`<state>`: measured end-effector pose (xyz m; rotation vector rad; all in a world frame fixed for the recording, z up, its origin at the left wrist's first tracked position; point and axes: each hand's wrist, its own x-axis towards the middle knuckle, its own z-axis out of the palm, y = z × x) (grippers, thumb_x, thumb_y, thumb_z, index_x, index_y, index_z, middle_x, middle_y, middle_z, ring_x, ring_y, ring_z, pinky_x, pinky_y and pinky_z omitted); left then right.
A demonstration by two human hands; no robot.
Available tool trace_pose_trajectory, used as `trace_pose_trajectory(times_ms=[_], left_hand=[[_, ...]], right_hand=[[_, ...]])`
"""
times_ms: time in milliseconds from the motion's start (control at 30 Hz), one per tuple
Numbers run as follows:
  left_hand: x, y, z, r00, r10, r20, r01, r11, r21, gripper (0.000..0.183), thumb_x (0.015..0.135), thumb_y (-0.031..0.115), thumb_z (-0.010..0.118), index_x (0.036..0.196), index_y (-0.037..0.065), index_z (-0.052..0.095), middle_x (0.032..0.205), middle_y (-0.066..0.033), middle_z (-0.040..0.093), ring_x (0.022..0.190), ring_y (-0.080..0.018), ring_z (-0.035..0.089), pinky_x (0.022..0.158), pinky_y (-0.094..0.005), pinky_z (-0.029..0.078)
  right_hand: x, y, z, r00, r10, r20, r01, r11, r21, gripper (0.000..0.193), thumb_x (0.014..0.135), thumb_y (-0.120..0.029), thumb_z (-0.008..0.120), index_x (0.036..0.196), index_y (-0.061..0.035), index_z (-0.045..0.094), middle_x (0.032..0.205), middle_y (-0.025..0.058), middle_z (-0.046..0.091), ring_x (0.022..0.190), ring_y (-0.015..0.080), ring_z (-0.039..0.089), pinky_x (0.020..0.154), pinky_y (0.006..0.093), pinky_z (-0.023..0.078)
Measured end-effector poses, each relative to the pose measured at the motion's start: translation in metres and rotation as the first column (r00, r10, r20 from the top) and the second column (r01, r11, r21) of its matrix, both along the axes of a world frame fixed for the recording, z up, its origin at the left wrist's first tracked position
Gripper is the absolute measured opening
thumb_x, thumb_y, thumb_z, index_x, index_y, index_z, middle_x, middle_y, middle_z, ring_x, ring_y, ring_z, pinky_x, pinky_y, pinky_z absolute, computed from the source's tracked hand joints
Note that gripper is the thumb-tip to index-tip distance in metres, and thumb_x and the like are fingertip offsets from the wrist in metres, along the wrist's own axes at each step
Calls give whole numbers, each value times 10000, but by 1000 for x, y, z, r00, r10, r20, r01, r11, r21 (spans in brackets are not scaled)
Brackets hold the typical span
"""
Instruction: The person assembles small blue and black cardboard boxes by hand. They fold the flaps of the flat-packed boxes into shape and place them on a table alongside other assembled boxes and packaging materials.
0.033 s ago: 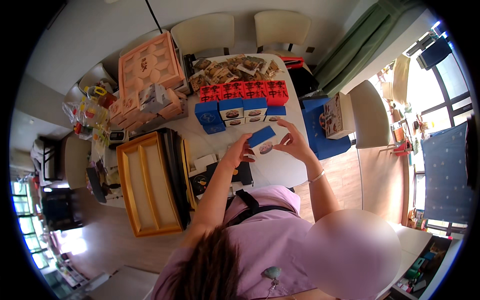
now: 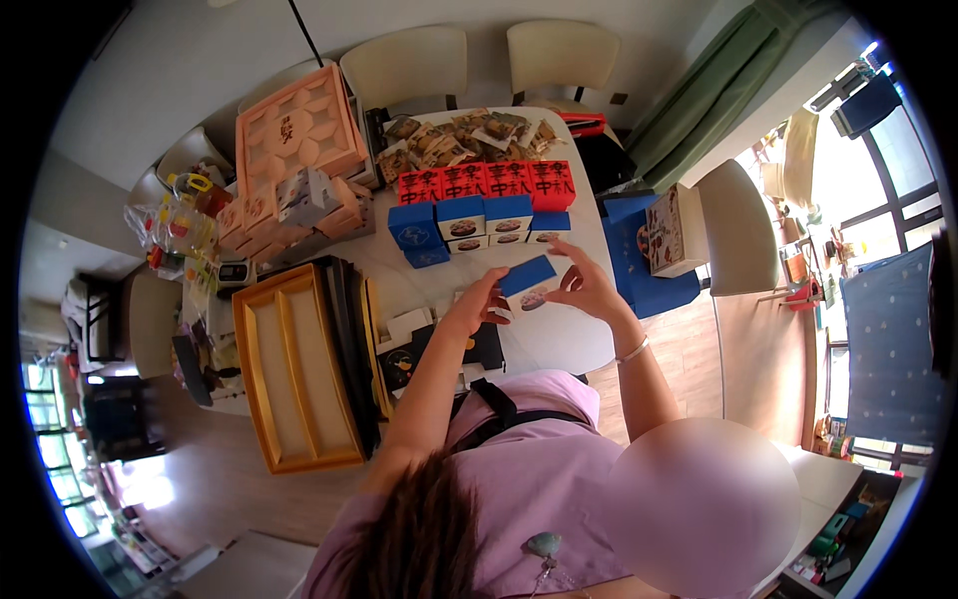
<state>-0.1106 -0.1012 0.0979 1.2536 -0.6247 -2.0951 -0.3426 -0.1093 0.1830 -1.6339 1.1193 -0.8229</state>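
Observation:
A small blue-and-white cardboard box (image 2: pixel 529 273) with a picture on its front is held between my two hands, slightly tilted. My left hand (image 2: pixel 481 301) grips its left side, some fingertips hidden behind it. At the right side, the thumb and fingers of my right hand (image 2: pixel 591 287) curve round the box. Just beyond stand several similar blue-and-white boxes (image 2: pixel 460 219), stacked in a row. Behind these is a row of red boxes (image 2: pixel 507 180) with black lettering. Wrapped snack packets (image 2: pixel 451 145) lie heaped at the far end of the white table (image 2: pixel 571 344).
Pink gift boxes (image 2: pixel 296 130) are stacked at the far left. A gold-rimmed divided tray (image 2: pixel 284 374) leans against dark trays left of my arm. An open black box (image 2: pixel 474 344) lies beside my left forearm. Chairs (image 2: pixel 564 55) stand round the table, one holding a carton (image 2: pixel 677 235).
The box has shifted very slightly to the right and turned a little between my hands. Both hands stay almost in place, and nothing else has visibly moved.

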Motion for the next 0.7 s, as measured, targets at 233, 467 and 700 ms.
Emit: trace_pose_trajectory(times_ms=[233,467,700], left_hand=[[-7,-20,22,706,379,598,219,686,-694,486,851,353,615,1282,132,581,1275,-116,543,1167,-306,515,924,-472,457],[8,-42,29,259,613,747,642,469,-607,597,797,140,654,1371,244,528,1505,-115,312,1435,-365,191,1110,-676,113],[16,-46,19,184,488,853,696,549,-463,636,810,169,683,1402,291,483,1522,-84,280,1441,-335,187,1097,-709,93]], right_hand=[[-32,-44,-15,983,-153,-98,148,987,-58,596,684,10,805,1235,-102,607,1137,83,556,681,101,582,640,232,509],[-59,-101,-67,929,-273,-250,258,962,-89,593,699,18,774,1239,-158,604,1097,102,545,716,141,610,690,271,533],[-46,-106,-82,935,-314,-164,314,949,-25,647,717,-28,788,1300,-91,515,1041,121,632,777,167,651,689,295,543]])
